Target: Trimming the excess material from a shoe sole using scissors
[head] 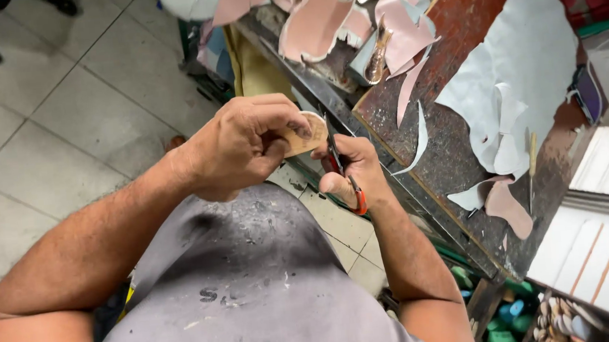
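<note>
My left hand (242,145) grips a small tan, rounded piece of leather-like material (307,136) between thumb and fingers, held up in front of my chest. My right hand (353,169) is closed on a pair of red-handled scissors (338,163), whose dark blades meet the edge of the tan piece. The two hands touch each other over the edge of a dark worn workbench (459,131). Part of the tan piece is hidden behind my left fingers.
On the bench lie a large white sheet (525,63), pink offcuts (322,16) and thin curled white strips (420,141). A pink scrap (508,208) lies near the bench's front edge. Grey floor tiles (65,116) spread to the left. Green and blue items (504,325) sit below.
</note>
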